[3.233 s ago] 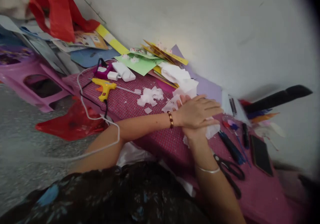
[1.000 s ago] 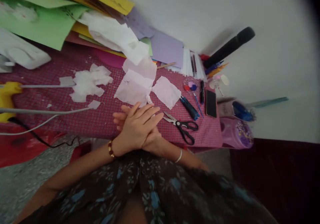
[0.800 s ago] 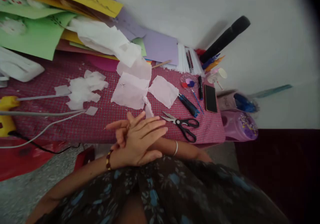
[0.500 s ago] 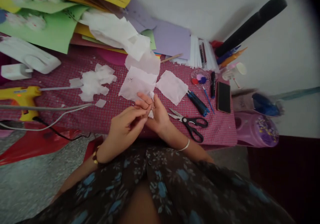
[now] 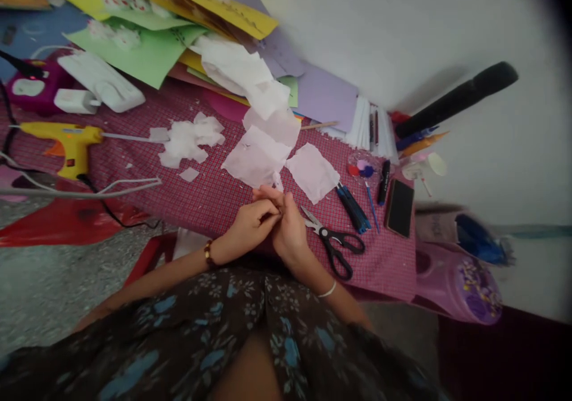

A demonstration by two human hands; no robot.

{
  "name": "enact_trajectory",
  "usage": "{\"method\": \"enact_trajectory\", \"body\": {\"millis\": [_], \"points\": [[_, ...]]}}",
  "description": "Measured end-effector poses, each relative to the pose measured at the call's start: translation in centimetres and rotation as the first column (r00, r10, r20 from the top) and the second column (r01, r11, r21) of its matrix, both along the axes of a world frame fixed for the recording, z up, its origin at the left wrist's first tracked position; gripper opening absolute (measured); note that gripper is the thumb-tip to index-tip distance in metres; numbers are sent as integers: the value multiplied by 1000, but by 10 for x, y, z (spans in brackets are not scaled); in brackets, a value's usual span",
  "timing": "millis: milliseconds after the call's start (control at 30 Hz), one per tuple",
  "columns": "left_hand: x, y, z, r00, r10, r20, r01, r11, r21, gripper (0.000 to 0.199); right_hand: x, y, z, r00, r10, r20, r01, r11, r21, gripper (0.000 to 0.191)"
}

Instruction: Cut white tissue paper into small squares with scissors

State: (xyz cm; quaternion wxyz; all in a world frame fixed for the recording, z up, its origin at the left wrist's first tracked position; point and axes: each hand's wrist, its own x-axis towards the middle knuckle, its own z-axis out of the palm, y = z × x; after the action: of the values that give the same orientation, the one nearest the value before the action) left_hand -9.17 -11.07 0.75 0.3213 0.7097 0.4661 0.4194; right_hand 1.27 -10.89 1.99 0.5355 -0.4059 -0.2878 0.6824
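Left hand (image 5: 255, 222) first: curled inward, thumb and fingertips tucked against the loosely cupped, half-open right hand (image 5: 290, 228); cannot tell whether closed on anything. Just beyond the fingers, on the dark-pink checked cloth (image 5: 201, 207): a small crumpled white paper strip (image 5: 277, 181), and next to it a thin, off-white, squarish paper sheet (image 5: 313, 173), near the black-handled steel scissors (image 5: 331, 235). Probably feather-light and limp, hardly slippery, easily torn or creased. Best pinched gently: strip by its nearer end, sheet by a free corner, clear of the blue-handled tool (image 5: 354, 208).
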Motion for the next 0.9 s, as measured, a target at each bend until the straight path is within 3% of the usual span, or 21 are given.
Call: {"method": "enact_trajectory", "body": {"millis": [100,167,367,567,767,900], "points": [[8,-3,3,994,68,91,-60,994,-87,10,1,-6,-5,998,4,62,-6,999,42,44],[9,-5,4,994,69,88,-64,996,-68,6,-1,-9,-6,998,17,61,-20,998,51,44],[-2,-9,3,985,-23,-169,67,963,263,14,-8,-15,1,1000,7,17,-8,997,71,37],[-8,-17,-4,981,-105,-163,162,905,392,21,-3,-19,2,998,16,59,-21,996,92,37],[-14,-19,-10,1000,17,-19,-8,920,391,15,-7,-26,-8,990,136,38,-139,986,88,41],[-21,-20,-16,994,110,22,-111,932,346,14,-13,-28,-13,968,205,148,-224,966,129,41]]}}
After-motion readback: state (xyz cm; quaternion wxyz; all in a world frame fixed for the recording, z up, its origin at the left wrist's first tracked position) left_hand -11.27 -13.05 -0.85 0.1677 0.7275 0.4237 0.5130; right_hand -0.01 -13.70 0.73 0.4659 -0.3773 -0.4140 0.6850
